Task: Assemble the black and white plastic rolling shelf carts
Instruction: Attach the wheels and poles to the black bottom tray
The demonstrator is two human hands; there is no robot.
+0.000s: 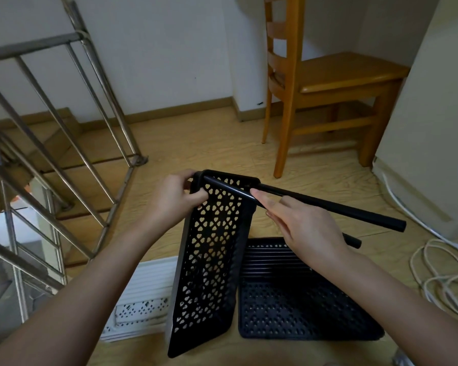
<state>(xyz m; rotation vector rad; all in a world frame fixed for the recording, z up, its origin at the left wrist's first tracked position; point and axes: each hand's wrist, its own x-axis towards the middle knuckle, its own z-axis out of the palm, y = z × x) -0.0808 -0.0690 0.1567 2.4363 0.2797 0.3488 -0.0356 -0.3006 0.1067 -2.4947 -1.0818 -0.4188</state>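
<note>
A black perforated shelf tray (209, 262) stands on its edge on the floor, tilted. My left hand (175, 199) grips its top left corner. A black pole (328, 204) runs from that top corner out to the right. My right hand (302, 228) lies along the pole with its fingers straight, touching it from below. A second black pole end (353, 242) shows just behind my right hand. Another black tray (302, 299) lies flat on the floor at the right. A white tray (146, 294) lies flat at the left, partly hidden by the standing tray.
A wooden chair (325, 83) stands ahead at the right. A steel stair railing (50, 128) and descending stairs fill the left side. A white cable (439, 273) is coiled on the floor at the right, beside a white cabinet (428, 128).
</note>
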